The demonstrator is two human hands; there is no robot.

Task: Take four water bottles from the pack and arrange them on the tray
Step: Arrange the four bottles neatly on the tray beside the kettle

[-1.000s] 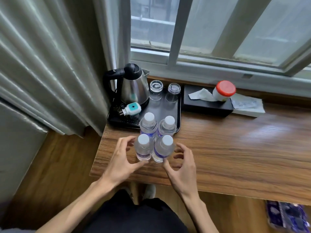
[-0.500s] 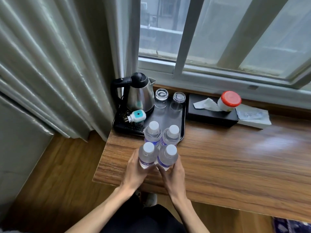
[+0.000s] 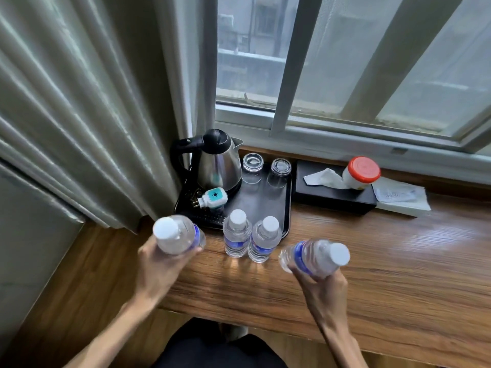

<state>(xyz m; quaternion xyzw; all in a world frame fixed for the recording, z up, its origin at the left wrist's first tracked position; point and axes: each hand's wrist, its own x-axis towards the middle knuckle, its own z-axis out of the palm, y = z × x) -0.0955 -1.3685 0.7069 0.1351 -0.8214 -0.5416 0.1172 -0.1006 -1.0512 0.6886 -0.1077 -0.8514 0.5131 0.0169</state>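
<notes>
My left hand (image 3: 162,264) grips a clear water bottle (image 3: 176,235) with a white cap, lifted above the table's left end and tilted toward me. My right hand (image 3: 322,286) grips a second water bottle (image 3: 313,257), raised and tilted with its cap pointing right. Between my hands, two more bottles (image 3: 237,237) (image 3: 264,240) stand upright side by side on the wooden table, just in front of the black tray (image 3: 268,205). The tray's near part is bare.
On the tray stand a steel kettle (image 3: 216,166), two upturned glasses (image 3: 252,168) and a white plug adapter (image 3: 212,199). To its right a black tissue box (image 3: 333,196) carries a red-lidded jar (image 3: 361,173). Curtain (image 3: 79,102) hangs at left; window behind.
Both hands closed on the two near bottles and lifted them apart, left bottle to the left, right bottle to the right. The two far bottles stayed standing.
</notes>
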